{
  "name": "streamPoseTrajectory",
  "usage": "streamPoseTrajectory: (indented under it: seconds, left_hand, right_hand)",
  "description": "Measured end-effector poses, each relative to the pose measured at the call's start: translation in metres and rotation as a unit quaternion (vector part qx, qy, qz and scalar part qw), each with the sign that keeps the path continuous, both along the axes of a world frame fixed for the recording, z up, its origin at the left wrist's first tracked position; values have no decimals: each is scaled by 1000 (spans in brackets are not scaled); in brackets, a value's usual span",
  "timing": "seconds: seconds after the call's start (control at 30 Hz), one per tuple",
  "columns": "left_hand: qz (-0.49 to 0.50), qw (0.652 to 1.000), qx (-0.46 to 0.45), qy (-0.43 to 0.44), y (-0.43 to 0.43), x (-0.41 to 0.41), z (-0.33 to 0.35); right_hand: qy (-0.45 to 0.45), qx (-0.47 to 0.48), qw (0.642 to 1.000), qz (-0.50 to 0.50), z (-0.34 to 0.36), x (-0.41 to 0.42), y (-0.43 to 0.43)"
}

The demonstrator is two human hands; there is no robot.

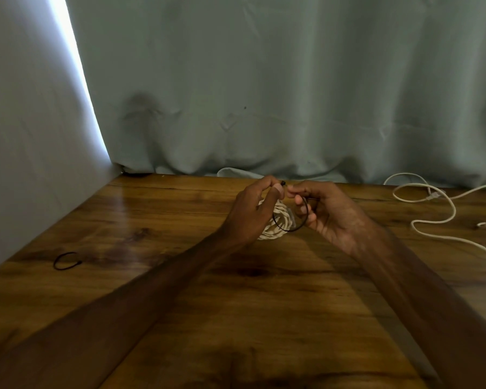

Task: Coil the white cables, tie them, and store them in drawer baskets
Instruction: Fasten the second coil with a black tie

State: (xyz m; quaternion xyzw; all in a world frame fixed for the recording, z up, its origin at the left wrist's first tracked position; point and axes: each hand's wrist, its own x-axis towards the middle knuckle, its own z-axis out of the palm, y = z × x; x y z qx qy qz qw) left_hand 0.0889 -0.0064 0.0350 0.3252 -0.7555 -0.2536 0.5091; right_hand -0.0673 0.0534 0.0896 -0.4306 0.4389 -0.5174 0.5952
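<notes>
Glossy wood table [152, 276]; left hand [250, 209], right hand [328, 211] pinching thin black tie [291, 229] looped round white coil [278, 220].

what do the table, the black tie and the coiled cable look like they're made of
Table: wood or wood-look laminate, glossy; grain, knots and a light reflection show. Black tie held by both hands: likely plastic, a thin smooth strip keeping a springy loop with a small head; too blurred to be sure. Coiled cable: off-white, matte, probably a plastic jacket; possibly braided, unclear.
</notes>
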Motion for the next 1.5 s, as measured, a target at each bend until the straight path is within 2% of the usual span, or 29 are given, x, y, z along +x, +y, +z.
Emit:
streamPoseTrajectory:
  seconds: [0.3, 0.53, 0.73, 1.1, 1.3, 1.5]
  left_hand:
    - [2, 997, -63, -44, 7, 0, 2]
    - [18, 992, -104, -75, 5, 4, 2]
    - [19, 983, -138, -122, 8, 3, 2]
    - [5, 984, -130, -121, 13, 3, 4]
    - [-29, 986, -113, -119, 19, 1, 7]
    - [-39, 988, -102, -113, 19, 0, 6]
  right_hand:
    - [-17, 9, 1000, 0, -3, -3, -4]
    - [20, -7, 999, -27, -8, -5, -10]
    - [17, -29, 999, -20, -6, -10, -11]
    - [-11, 11, 1000, 0, -2, -18, -11]
    - [-17, -43, 998, -51, 5, -30, -11]
    - [-4, -67, 996, -57, 0, -29, -12]
